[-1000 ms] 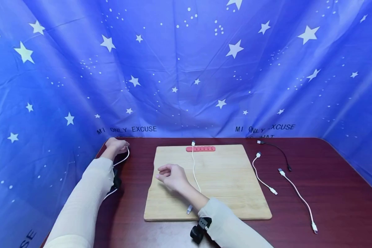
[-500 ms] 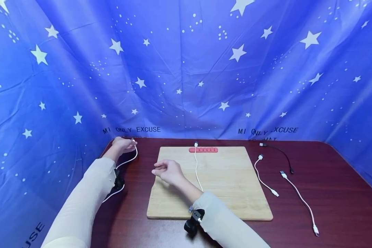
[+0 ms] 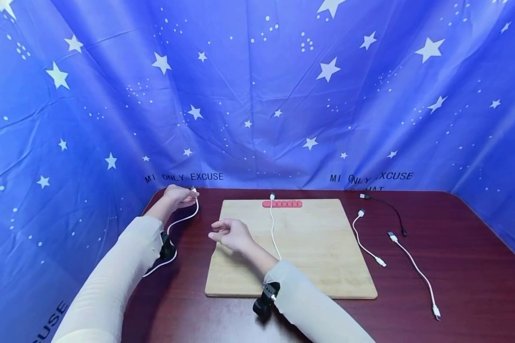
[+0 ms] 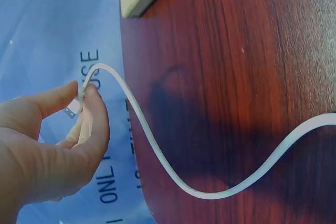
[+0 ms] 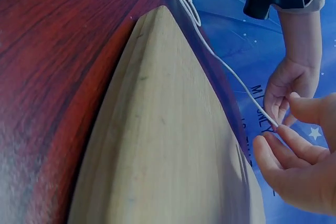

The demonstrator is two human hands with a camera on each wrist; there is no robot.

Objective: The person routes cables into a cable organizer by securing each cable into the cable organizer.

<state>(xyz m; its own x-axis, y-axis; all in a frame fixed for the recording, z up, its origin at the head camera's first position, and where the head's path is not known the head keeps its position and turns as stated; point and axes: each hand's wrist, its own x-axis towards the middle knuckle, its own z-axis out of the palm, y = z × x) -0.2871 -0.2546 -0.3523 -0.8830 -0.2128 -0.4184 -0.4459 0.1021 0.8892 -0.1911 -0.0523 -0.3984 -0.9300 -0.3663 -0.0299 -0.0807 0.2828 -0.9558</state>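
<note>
Cable [image 4: 210, 195] is hanging from the left hand's [image 3: 178, 196] pinch near the desk's [image 3: 472, 271] far-left corner, presumably for clearance; the right hand [image 3: 235, 236] is curving loosely, its fingers empty.

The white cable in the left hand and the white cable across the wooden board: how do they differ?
The held cable is pinched by the left hand, while the board cable crosses the red strip with no hand gripping it. The held cable winds in wide bends; the board cable's visible length curves only gently. Both are white and show a connector end.
</note>
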